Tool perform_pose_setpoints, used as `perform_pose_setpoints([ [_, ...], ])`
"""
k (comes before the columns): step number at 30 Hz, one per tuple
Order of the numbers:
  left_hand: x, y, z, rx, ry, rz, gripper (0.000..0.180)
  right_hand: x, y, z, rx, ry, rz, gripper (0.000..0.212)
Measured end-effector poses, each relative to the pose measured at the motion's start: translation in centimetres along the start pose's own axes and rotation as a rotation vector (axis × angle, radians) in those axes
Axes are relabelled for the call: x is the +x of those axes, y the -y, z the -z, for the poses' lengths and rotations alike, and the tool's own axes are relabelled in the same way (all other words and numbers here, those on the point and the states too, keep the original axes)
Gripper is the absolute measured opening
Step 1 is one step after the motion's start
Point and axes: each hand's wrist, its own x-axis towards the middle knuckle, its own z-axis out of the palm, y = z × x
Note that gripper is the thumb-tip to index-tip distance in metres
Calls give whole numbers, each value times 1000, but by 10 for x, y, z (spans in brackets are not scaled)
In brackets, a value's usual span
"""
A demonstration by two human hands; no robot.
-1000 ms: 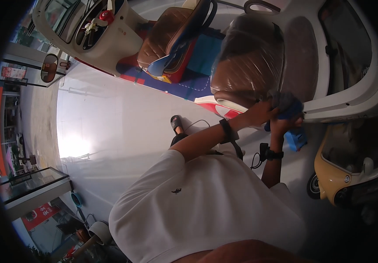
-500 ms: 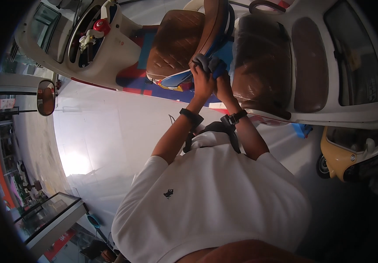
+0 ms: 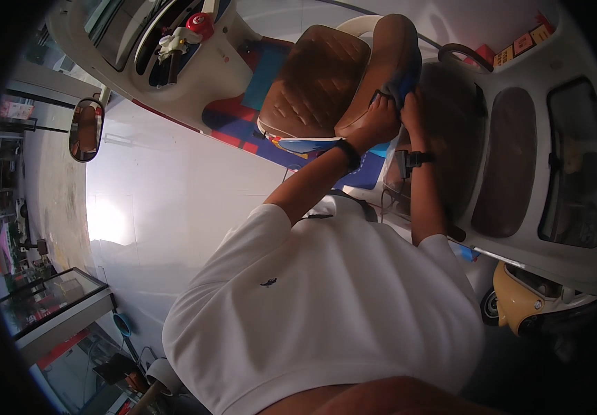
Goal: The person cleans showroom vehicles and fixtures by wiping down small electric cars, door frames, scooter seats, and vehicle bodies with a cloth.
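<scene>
Both my hands are at the brown padded backrest (image 3: 383, 48) of a small vehicle's front seat. My left hand (image 3: 383, 121) is closed on a bunched dark blue-grey cloth (image 3: 401, 84) pressed against the backrest's near side. Close beside it, my right hand (image 3: 412, 114) is at the backrest's rear edge, its fingers closed by the blue part of the cloth and partly hidden. Whether this is one cloth or two I cannot tell. The quilted brown seat cushion (image 3: 315, 79) lies left of the backrest, with a blue and white panel (image 3: 305, 145) below.
Handlebars with a red round cap (image 3: 200, 25) stand at the far left, and a mirror (image 3: 86, 130) sticks out nearer. The dark rear seat (image 3: 444, 138) is to the right. A yellow toy-like vehicle (image 3: 516, 297) stands at the lower right. Boxes (image 3: 523, 43) lie at the back right.
My hands and the cloth have moved right and farther up along the backrest. The view has shifted, and the backrest now shows more of its brown front face.
</scene>
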Motion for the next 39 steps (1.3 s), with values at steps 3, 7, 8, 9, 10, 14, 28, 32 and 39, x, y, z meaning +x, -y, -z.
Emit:
perform_pose_setpoints([
  [3,11,9,2,49,30,65,36,-1,3,-5,-58,82,-19,15],
  [7,34,4,15,-207,328,279,47,42,-5,3,-96,27,-91,13],
  [8,36,3,24,-227,349,305,48,46,1,4,-105,50,-100,13],
  [9,36,2,22,-242,373,389,50,45,7,6,-107,51,-76,13],
  [10,39,0,25,-242,366,378,50,44,11,16,-113,40,-77,13],
  [14,13,-5,45,-199,264,413,33,19,37,28,-209,164,-183,20],
  [28,-200,121,129,-494,743,345,37,-72,210,-59,184,748,99,36],
  [32,-248,147,217,-456,629,781,38,-67,302,-51,374,657,278,30],
  [39,-292,118,403,-584,-432,938,26,-31,485,18,770,-27,820,32],
])
